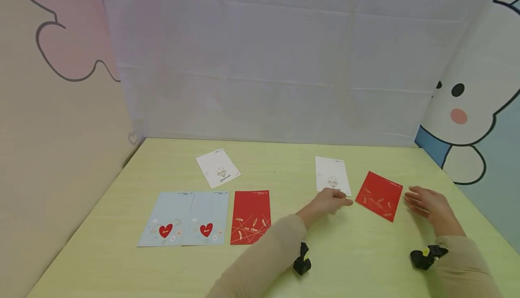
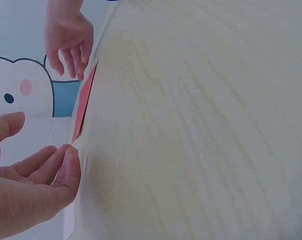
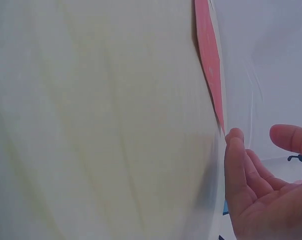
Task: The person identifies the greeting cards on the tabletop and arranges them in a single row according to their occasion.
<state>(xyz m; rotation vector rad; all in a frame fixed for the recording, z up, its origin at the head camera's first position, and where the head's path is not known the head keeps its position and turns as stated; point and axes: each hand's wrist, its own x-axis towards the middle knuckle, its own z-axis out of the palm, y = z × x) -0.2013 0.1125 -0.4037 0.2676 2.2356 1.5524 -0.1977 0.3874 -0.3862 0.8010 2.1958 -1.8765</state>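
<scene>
A red card with gold feather prints lies turned at an angle on the right of the table. Just left of it is my left hand, over the lower edge of a white diamond card. In the left wrist view, the left hand's fingers bend loosely, the thumb is apart, and nothing is between them. My right hand hovers beside the red card's right edge. Its fingers are relaxed, with the thumb apart, and it holds nothing. Whether any fingertip touches a card, I cannot tell.
Two light blue heart cards lie side by side on the left of the table. Next to them is another red card, partly behind my left sleeve. A second white diamond card lies tilted farther back. A white sheet hangs behind the table.
</scene>
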